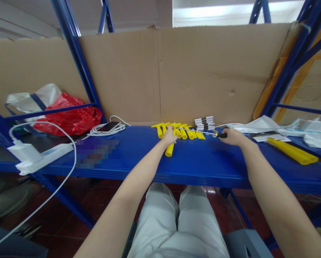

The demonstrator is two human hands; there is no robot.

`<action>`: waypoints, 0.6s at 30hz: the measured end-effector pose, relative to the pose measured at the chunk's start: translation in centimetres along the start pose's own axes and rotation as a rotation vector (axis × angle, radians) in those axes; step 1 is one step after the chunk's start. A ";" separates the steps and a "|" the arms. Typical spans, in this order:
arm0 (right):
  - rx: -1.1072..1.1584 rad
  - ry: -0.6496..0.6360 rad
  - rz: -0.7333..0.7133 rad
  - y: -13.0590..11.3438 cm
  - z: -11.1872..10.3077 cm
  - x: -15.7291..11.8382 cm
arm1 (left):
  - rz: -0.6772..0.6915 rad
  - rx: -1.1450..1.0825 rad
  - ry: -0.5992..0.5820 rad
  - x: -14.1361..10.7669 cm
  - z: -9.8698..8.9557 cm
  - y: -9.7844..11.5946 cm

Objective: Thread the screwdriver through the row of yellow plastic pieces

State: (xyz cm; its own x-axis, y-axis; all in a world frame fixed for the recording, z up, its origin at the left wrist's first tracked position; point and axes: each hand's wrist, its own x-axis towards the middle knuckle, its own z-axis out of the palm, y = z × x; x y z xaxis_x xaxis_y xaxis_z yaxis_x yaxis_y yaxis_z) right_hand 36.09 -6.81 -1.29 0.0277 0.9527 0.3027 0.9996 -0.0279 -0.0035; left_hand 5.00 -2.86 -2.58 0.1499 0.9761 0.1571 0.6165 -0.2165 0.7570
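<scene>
My left hand (170,137) is closed around a yellow plastic tube (169,150), whose open end points toward me. In my right hand (231,137) is the black handle of a screwdriver-like tool (221,135). Its long thin metal shaft reaches left across the row to the area by my left hand; the tip is too small to make out. Several yellow T-shaped tube pieces (183,133) lie side by side beneath and beside the shaft. Just behind them sits a stack of small white pieces with dark bands (205,123).
Two yellow tubes (292,152) lie at the right on the blue bench (203,161). White plastic wrapping (257,125) is behind them. Leftward are a phone (110,126) with a coiled white cable, a power strip (44,157) and a red bag (71,114). Cardboard (190,71) walls the back.
</scene>
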 end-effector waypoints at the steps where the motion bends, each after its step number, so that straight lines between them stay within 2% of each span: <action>1: -0.006 0.007 0.004 -0.1 -0.1 0.0 | 0.000 0.001 0.002 0.0 0.0 0.0; 18: 0.022 -0.006 0.000 -0.2 -0.1 -0.1 | -0.006 0.016 -0.006 -0.1 0.0 0.1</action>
State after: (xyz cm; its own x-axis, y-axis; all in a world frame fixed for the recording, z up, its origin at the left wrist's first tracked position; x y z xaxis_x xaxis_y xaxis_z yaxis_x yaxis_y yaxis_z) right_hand 35.93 -6.92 -1.24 0.0280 0.9546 0.2966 0.9995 -0.0219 -0.0241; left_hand 5.01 -2.93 -2.50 0.1510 0.9774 0.1483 0.6301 -0.2107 0.7474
